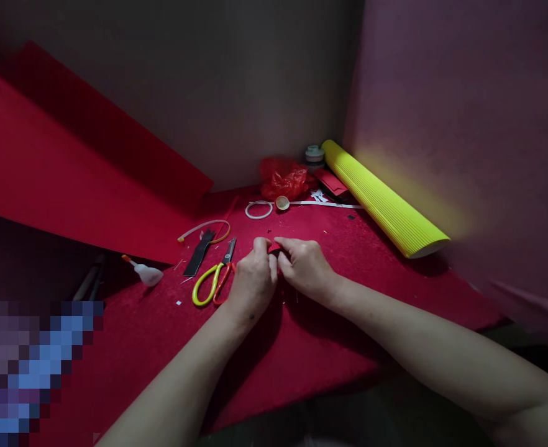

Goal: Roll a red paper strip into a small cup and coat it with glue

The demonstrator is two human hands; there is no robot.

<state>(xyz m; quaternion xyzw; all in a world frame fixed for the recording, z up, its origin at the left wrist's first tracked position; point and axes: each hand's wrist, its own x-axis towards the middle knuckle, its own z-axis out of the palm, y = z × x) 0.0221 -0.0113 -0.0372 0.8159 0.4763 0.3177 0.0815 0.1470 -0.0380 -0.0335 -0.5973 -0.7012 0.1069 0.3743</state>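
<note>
Broadly, the table (pixel 302 354) is covered with red cloth. On its left side a wide red sheet (pixel 78 180) is seen, and by the right wall a yellow ribbed roll (pixel 381 195) is laid. Near the middle, the left hand (pixel 254 271) and right hand (pixel 307 271) are held close together. Just beside the left hand, scissors (pixel 227 259) are placed, with a black strip (pixel 199 253) beyond them. Between both hands' fingertips a small red piece (pixel 274 248) is pinched, partly hidden.
</note>
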